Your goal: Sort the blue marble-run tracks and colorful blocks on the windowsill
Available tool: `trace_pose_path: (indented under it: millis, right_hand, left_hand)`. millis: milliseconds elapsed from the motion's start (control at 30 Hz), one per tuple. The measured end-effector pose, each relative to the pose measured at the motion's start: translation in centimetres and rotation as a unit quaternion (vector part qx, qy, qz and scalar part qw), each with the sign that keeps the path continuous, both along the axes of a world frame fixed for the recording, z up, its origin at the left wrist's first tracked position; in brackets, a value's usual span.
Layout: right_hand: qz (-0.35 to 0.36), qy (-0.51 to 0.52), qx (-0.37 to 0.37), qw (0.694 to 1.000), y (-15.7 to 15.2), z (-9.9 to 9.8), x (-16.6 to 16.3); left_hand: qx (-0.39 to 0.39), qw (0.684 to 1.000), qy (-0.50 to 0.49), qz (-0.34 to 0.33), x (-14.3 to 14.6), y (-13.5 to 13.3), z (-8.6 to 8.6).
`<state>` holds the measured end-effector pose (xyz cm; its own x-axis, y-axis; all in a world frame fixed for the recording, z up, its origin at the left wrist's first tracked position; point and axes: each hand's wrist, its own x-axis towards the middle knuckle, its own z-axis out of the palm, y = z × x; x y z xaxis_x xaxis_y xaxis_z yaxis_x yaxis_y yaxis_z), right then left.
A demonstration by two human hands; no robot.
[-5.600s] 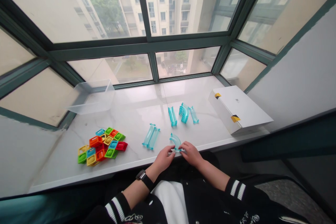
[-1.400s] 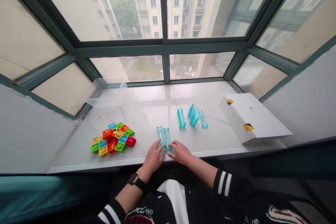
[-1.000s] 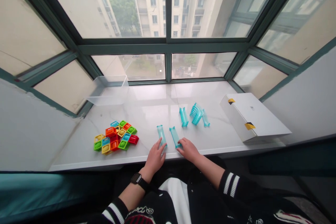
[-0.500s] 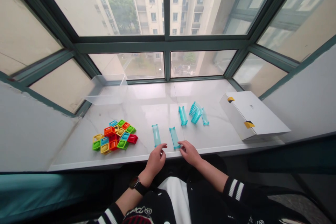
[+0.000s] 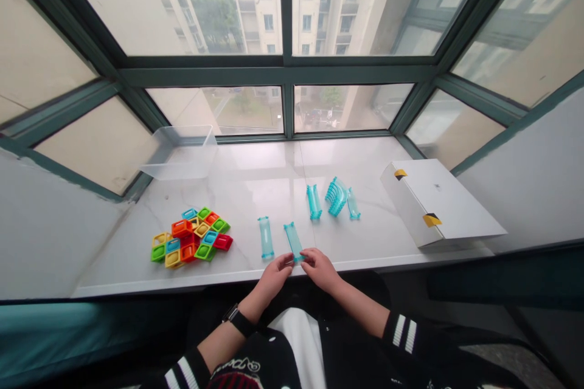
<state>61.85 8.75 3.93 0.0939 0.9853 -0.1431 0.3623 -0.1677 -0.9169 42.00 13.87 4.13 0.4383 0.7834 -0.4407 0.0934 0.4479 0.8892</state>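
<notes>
A clear turquoise toy track piece [image 5: 293,239] lies at a slant near the front edge of the white sill. My left hand [image 5: 276,272] has its fingertips closed at the piece's near left corner. From the other side, my right hand [image 5: 321,270] pinches the near right corner. To the left rests a second straight track piece [image 5: 265,237], with neither hand on it. Farther back are another straight track piece [image 5: 314,202], a stack of curved track pieces [image 5: 336,197] and a short narrow track piece [image 5: 353,204].
Several joined red, yellow, green and blue blocks [image 5: 191,237] form a cluster at the left. Behind them sits a clear plastic bin [image 5: 177,170] by the window. A white box [image 5: 449,200] with yellow-black tabs stands on the right. The sill's front edge [image 5: 365,266] runs close to me.
My left hand has moved right, from beside the left straight piece to the near end of the slanted one. My right hand has closed in on that end. The view has shifted slightly.
</notes>
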Motion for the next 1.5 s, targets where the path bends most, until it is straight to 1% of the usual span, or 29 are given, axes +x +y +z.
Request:
trace_pose_path:
  millis: [167, 267, 367, 467, 600, 667, 767, 867, 1000, 1067, 1167, 1233, 1333, 1500]
  right_hand:
    - [-0.015, 0.009, -0.012, 1.000, -0.1, 0.4, -0.2]
    - [-0.014, 0.008, -0.020, 1.000, -0.4, 0.7, -0.1]
    - [-0.005, 0.006, -0.007, 1.000, -0.5, 0.7, -0.1]
    - [-0.002, -0.010, 0.015, 1.000, -0.4, 0.7, -0.1]
    - [-0.002, -0.010, 0.027, 1.000, -0.1, 0.8, 0.0]
    - [-0.003, -0.010, 0.041, 0.999, 0.1, 1.1, 0.2]
    - [-0.007, -0.029, 0.082, 0.996, 0.6, 1.9, 0.7]
    - [-0.023, -0.062, 0.120, 0.991, 1.7, 2.9, 1.6]
    - [-0.049, -0.107, 0.157, 0.981, 3.7, 4.3, 3.3]
    - [-0.065, -0.127, 0.163, 0.976, 4.9, 4.8, 4.2]
    - [-0.086, -0.153, 0.149, 0.973, 6.7, 5.3, 5.4]
    - [-0.095, -0.165, 0.130, 0.973, 7.8, 5.4, 6.0]
    - [-0.110, -0.171, 0.102, 0.974, 9.2, 5.1, 6.7]
    - [-0.120, -0.170, 0.094, 0.974, 10.4, 4.1, 7.3]
  left_hand:
    - [-0.024, 0.999, -0.002, 0.023, 0.1, -0.2, 0.3]
    - [-0.036, 0.999, -0.012, 0.025, 0.2, -0.4, 0.8]
    - [-0.036, 0.999, -0.011, 0.027, 0.4, -0.3, 1.5]
    - [-0.026, 0.999, -0.004, 0.023, 0.8, -0.1, 2.2]
    - [-0.002, 1.000, -0.006, 0.012, 1.1, 0.1, 2.9]
    - [0.015, 1.000, -0.008, 0.012, 1.3, 0.1, 3.2]
    - [0.048, 0.999, -0.018, 0.016, 2.0, 0.5, 3.5]
    - [0.080, 0.996, -0.034, 0.020, 3.3, 1.6, 3.9]
    - [0.114, 0.992, -0.053, 0.012, 5.9, 4.4, 4.9]
    - [0.125, 0.991, -0.054, -0.001, 7.2, 5.8, 5.5]
    - [0.131, 0.990, -0.050, -0.015, 9.0, 7.6, 6.3]
    - [0.129, 0.990, -0.045, -0.013, 10.2, 8.5, 6.5]
    - [0.113, 0.993, -0.045, -0.006, 11.7, 9.5, 6.5]
    - [0.087, 0.994, -0.064, -0.001, 12.7, 10.3, 5.8]
